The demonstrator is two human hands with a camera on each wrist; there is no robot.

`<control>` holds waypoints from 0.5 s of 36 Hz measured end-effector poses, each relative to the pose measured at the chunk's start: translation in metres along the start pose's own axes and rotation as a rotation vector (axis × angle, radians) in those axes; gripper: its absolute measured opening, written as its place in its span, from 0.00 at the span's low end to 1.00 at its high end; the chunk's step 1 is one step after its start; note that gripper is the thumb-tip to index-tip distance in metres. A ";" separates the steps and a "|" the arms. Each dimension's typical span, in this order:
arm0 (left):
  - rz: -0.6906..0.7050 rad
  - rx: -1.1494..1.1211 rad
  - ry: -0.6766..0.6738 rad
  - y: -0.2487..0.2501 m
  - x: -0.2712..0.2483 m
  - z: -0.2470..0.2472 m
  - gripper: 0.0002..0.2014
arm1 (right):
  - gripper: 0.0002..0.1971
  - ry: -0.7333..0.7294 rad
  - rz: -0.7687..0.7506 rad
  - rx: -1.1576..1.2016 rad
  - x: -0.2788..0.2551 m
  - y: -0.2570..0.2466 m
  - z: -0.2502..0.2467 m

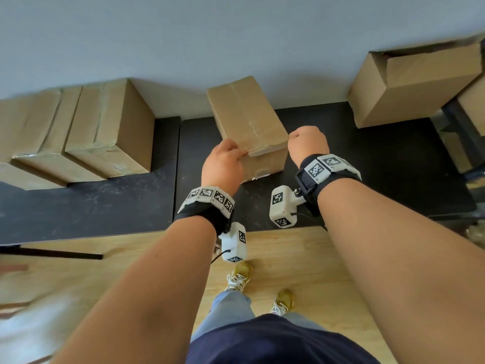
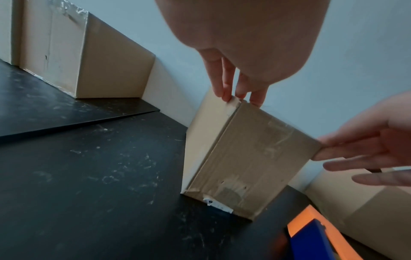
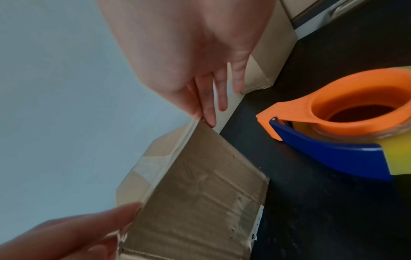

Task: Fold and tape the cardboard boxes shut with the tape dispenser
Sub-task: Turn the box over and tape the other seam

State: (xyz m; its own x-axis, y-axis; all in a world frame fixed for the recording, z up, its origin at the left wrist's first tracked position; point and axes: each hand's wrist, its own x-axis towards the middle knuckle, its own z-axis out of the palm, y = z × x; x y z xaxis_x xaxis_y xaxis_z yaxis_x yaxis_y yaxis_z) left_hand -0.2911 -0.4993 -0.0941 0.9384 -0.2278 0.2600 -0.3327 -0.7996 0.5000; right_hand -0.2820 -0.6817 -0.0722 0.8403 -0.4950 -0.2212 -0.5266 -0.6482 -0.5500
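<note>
A taped cardboard box (image 1: 246, 119) stands on the black table (image 1: 105, 206), turned slightly askew. My left hand (image 1: 223, 161) is at its near left top corner; the fingertips (image 2: 231, 95) lie fairly straight on the top edge. My right hand (image 1: 307, 143) is at the near right top corner, where straight fingers (image 3: 211, 116) touch the edge. The same box (image 2: 249, 158) shows clear tape on its front face (image 3: 200, 202). The orange and blue tape dispenser (image 3: 333, 126) lies on the table just right of the box; it is hidden in the head view.
Several taped boxes (image 1: 91, 132) are stacked at the left against the wall. An open box (image 1: 409, 82) lies on its side at the back right, with another box (image 1: 472, 106) beside it. The table's front edge (image 1: 262, 229) is near my body.
</note>
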 end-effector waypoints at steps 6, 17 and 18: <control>-0.202 -0.129 -0.072 -0.009 0.019 -0.005 0.20 | 0.10 -0.026 0.122 0.157 -0.009 0.002 0.002; -0.350 -0.183 -0.017 -0.026 0.016 -0.015 0.18 | 0.12 0.011 -0.222 0.138 -0.025 0.021 0.001; -0.366 -0.206 -0.018 -0.027 0.014 -0.015 0.18 | 0.12 0.007 -0.248 0.124 -0.027 0.020 0.001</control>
State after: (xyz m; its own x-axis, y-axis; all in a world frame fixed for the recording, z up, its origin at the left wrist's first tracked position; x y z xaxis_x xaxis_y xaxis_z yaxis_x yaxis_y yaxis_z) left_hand -0.2700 -0.4730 -0.0915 0.9990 0.0400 0.0207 0.0133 -0.7019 0.7122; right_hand -0.3151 -0.6808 -0.0777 0.9404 -0.3344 -0.0620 -0.2848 -0.6746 -0.6810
